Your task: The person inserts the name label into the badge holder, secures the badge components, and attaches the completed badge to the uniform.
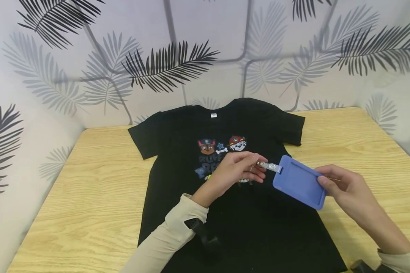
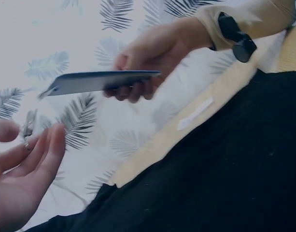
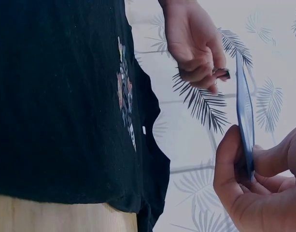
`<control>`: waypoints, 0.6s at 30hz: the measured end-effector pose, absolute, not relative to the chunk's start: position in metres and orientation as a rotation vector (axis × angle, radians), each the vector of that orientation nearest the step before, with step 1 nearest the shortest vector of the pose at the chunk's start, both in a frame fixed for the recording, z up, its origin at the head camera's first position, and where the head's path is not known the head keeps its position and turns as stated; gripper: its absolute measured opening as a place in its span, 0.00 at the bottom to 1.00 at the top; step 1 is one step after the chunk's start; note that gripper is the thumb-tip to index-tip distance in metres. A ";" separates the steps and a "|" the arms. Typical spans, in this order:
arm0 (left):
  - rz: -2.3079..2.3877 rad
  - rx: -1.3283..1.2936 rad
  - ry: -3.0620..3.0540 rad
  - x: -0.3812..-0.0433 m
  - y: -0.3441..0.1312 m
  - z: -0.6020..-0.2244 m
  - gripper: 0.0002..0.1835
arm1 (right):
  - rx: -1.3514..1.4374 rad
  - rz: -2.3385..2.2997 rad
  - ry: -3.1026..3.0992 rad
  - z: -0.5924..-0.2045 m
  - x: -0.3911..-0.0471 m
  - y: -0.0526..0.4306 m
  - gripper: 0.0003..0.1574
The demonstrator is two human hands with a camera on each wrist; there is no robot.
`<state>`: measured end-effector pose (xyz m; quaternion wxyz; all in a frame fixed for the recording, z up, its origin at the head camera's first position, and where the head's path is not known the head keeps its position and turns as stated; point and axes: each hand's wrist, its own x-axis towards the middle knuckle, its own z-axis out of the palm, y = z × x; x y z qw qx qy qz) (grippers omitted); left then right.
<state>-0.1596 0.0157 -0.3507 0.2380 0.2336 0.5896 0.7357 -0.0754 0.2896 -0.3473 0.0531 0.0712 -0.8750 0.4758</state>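
A blue badge holder is held up in the air over the right side of a black T-shirt. My right hand grips its right end, thumb on the front face and fingers behind. From its left end runs a clear strap with a small metal clip. My left hand pinches that clip between thumb and fingers. In the left wrist view the badge holder shows nearly edge-on, and the metal clip sits at the left fingertips.
The T-shirt lies spread on a wooden table, its cartoon dog print partly hidden behind the left hand. Behind the table stands a white wall covering with a leaf pattern. Dark bands with small devices sit on both wrists.
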 end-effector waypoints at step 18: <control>1.618 0.857 1.566 -0.149 -0.026 -0.327 0.11 | 0.428 1.571 -2.714 -0.342 -0.084 0.282 0.10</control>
